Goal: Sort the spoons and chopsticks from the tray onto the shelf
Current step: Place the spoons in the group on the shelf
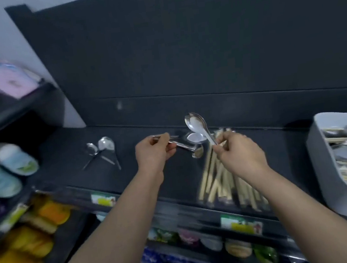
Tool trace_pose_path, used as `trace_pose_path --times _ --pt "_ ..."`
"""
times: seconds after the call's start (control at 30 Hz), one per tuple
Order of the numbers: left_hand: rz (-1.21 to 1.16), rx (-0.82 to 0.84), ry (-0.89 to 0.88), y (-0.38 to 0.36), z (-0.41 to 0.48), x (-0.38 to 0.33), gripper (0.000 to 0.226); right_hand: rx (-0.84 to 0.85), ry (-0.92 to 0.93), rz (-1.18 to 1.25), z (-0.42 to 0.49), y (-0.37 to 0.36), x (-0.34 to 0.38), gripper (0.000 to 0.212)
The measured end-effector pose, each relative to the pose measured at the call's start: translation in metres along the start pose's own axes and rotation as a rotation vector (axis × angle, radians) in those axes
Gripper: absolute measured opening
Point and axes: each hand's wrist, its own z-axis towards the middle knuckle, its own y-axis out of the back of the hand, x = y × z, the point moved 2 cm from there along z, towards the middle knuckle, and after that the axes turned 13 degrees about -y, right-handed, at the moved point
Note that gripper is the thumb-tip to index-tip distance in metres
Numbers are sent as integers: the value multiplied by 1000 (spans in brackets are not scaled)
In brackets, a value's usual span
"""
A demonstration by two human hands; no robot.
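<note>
My left hand [154, 152] grips the handles of a few metal spoons [195, 145], whose bowls point right above the dark shelf [67, 164]. My right hand [236, 151] pinches the handle of a single spoon [197, 125], its bowl raised up and to the left. A pile of wrapped chopsticks [224, 177] lies on the shelf under and in front of my right hand. Three spoons [102, 150] lie on the shelf to the left. The grey tray [327, 178] at the right holds several more spoons and chopsticks.
A dark back panel [180, 54] rises behind the shelf. Stacked cups [6, 167] and orange packets [35, 238] fill the rack at the left. Packaged goods [214, 240] sit on the lower shelf below the price labels.
</note>
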Motion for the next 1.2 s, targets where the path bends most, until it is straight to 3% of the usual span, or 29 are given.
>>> trace_pose_path --times 0.27,0.67,0.77,0.87,0.93,1.07,1.2 --pt "-27 -308 46 140 39 28 14 191 -6 -47 -3 -117 79 5" --pt "-72 -413 33 197 139 42 11 281 -60 -30 55 -210 175 18" --pt "182 -328 -11 215 163 51 9 288 -31 -45 67 -228 205 28" --pt "767 -90 -113 231 178 52 11 268 8 -135 72 -244 226 34" --pt "999 60 -136 235 182 49 12 271 43 -213 70 -254 233 34" --pt "1236 278 -177 238 197 45 14 289 64 -292 65 -271 245 25" --pt "1318 536 -154 244 213 43 23 257 35 -182 57 -281 253 21"
